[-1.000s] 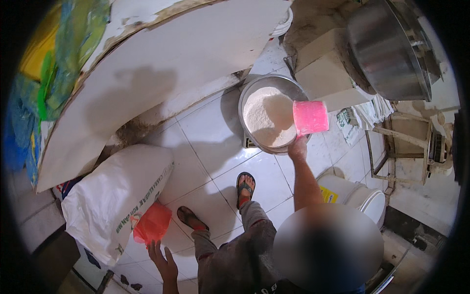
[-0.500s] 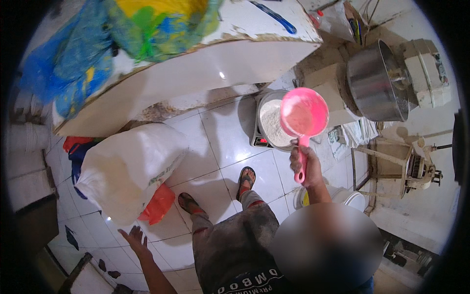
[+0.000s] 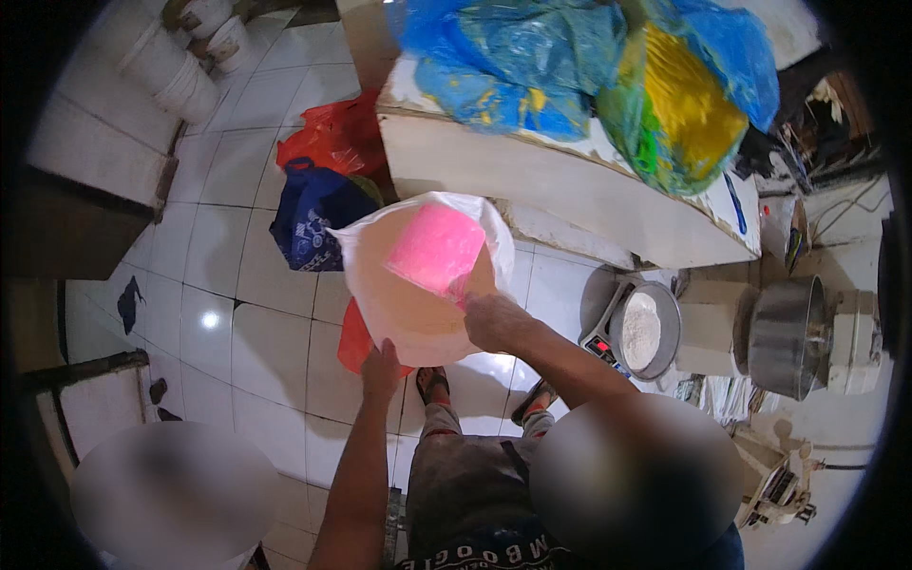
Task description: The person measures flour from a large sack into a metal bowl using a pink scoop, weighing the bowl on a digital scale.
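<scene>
A large white sack (image 3: 366, 318) stands open in front of me, with pale flour-like powder inside. My right hand (image 3: 494, 321) is closed round the handle of a pink plastic dipper (image 3: 439, 249). The dipper is tilted inside the sack's mouth, its outer side toward me, so its contents are hidden. At the sack's near rim, my left hand (image 3: 382, 369) grips the edge, though its fingertips are partly hidden. Off to the right, a round metal bowl (image 3: 673, 328) holding white powder rests on a digital scale (image 3: 598, 348).
A white counter (image 3: 560, 204) with blue and yellow plastic bags (image 3: 689, 104) runs behind the sack. Left of the sack lie a dark blue bag (image 3: 318, 218) and a red plastic bag (image 3: 332, 133). At the far right stands a mixer with a steel bowl (image 3: 784, 337).
My view has swung left. My right hand has carried the dipper from above the scale's bowl into the sack. My left hand, earlier spread and free, now grips the sack's rim.
</scene>
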